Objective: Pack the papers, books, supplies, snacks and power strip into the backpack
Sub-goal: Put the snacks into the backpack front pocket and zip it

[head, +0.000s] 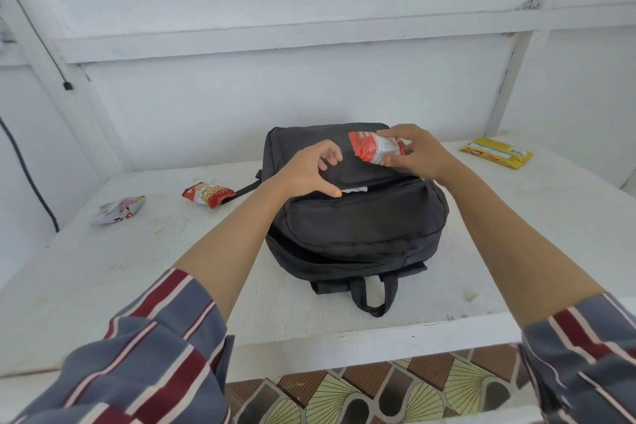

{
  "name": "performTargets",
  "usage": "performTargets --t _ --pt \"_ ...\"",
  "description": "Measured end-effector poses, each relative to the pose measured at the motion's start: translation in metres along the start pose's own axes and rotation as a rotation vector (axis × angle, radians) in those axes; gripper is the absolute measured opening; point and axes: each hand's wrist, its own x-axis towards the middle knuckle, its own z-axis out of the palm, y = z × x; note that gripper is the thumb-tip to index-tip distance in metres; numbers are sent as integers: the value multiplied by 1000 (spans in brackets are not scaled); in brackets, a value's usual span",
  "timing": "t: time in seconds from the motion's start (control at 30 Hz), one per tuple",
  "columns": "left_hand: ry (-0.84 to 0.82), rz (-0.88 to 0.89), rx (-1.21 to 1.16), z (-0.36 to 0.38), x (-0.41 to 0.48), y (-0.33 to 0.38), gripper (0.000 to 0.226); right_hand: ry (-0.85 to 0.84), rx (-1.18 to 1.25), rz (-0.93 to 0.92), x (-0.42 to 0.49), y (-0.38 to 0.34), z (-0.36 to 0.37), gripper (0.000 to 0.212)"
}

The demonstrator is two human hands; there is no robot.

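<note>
Now | right hand (421, 155) pinches snack packet (375, 151) | left hand (306, 170) grips backpack (361, 227) | red pouch (208, 194) nearby

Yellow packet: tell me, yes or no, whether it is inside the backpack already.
No, the yellow packet lies on the white table to the right of the backpack, apart from it.

Backpack (361, 217) on table (137, 268) — snacks (208, 194) left

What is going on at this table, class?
A person is packing snacks into a black backpack lying on a white table. The right hand holds a red and white snack packet over the front pocket; the left hand sits at that pocket's open zip. A red packet, a pale packet and a yellow packet lie on the table.
</note>
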Motion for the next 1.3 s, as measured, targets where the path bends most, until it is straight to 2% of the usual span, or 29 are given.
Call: performTargets --t 0.13,0.3,0.47,0.57,0.7,0.77,0.97,1.07,1.23,1.3 --pt "17 22 -3 -1 1 5 37 -53 67 39 -18 -10 -17 49" --pt "111 78 -49 -1 6 13 33 -138 50 -1 -38 -18 -27 38" --pt "87 33 4 0 5 20 29 -238 35 -44 -54 -17 -11 24" --pt "72 -9 -10 1 6 21 30 -167 22 -77 -57 -5 12 21" --pt "75 -21 -7 3 6 23 34 96 -64 -104 -58 5 46 23" --pt "84 -12 -4 2 5 26 36 167 -88 -125 -57 4 55 23" --pt "100 3 -8 0 6 29 38 316 -184 1 -52 2 69 26" --pt "90 -1 -11 -1 6 28 39 325 -274 62 -48 -1 72 30" --pt "74 -16 -5 -2 6 30 38 314 -723 52 -50 -8 68 31" --pt "67 -20 -13 -2 6 29 38 268 -716 24 -52 -11 64 32"
